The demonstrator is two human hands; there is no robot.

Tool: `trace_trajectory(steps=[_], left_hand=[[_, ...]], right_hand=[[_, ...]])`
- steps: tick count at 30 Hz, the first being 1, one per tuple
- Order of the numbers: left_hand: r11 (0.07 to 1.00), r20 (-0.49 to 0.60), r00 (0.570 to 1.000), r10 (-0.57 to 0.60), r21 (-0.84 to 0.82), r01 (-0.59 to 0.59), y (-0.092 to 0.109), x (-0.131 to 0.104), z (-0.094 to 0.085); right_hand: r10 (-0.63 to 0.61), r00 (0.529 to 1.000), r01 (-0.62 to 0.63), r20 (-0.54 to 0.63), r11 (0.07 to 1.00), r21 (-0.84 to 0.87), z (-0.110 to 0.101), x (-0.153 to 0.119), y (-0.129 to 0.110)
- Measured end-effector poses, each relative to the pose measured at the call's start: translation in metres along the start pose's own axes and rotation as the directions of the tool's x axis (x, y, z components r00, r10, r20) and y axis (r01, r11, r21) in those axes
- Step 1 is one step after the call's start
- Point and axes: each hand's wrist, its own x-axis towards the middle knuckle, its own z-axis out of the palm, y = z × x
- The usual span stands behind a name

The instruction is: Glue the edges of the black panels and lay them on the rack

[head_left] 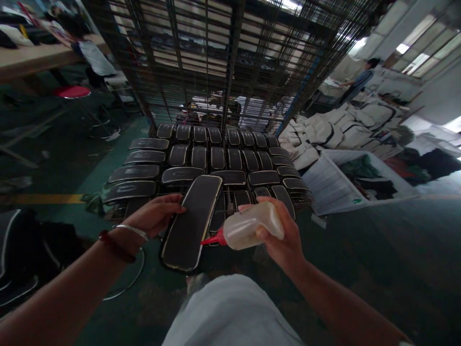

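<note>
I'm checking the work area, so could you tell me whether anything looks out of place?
A crumpled green cloth beside the dark panels and a pale scrap by the white bin look stray, as if dropped.

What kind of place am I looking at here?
Probably a factory workshop: a wire rack bears rows of matching dark panels, pale pieces lie heaped beyond, and a right hand holds a squeeze bottle against another panel.

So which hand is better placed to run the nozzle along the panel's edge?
Right, I'd say: the right hand grips the bottle, and its red nozzle points at the panel's right edge. The left hand is busy holding the panel's opposite side.
</note>
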Motion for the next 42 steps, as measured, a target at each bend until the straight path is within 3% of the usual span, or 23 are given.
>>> trace_trajectory(steps=[8,14,18,20,25,30,33,38,42], left_hand=[[0.996,-0.098,0.995,0.026,-0.079,-0.034,-0.001,0.004,-0.004],[0.989,-0.19,0.981,0.031,-0.137,-0.058,0.0,0.006,-0.007],[0.985,-0.229,0.972,0.051,-0.148,-0.086,-0.003,0.004,0.0],[0.986,-0.228,0.972,0.051,-0.141,-0.085,-0.006,0.004,0.006],[0.988,-0.181,0.983,0.031,-0.141,-0.057,-0.017,0.003,0.026],[0.985,-0.168,0.985,0.037,-0.16,-0.064,-0.02,0.001,0.039],[0.984,-0.181,0.983,0.037,-0.164,-0.067,-0.02,0.002,0.041],[0.987,-0.192,0.981,0.018,-0.154,-0.048,-0.021,0.004,0.038],[0.987,-0.158,0.987,0.017,-0.157,-0.042,-0.021,0.003,0.038]], right_hand=[[0.064,0.998,-0.064,-0.012,0.998,-0.021,0.004,-0.004,-0.004],[0.135,0.987,-0.125,-0.086,0.986,0.114,0.011,-0.009,0.013],[0.395,0.905,-0.318,-0.156,0.874,0.367,0.019,0.008,0.035],[0.444,0.878,-0.333,-0.179,0.835,0.437,0.02,0.028,0.042],[0.185,0.926,-0.098,-0.33,0.96,0.264,0.01,0.079,0.045],[-0.08,0.946,0.039,-0.314,0.99,-0.134,0.003,0.088,0.047],[-0.069,0.971,0.027,-0.231,0.983,-0.18,0.003,0.078,0.047],[0.102,0.995,-0.102,-0.007,0.991,-0.087,-0.007,0.066,0.034],[0.034,0.999,-0.035,-0.015,0.991,-0.126,-0.019,0.078,0.014]])
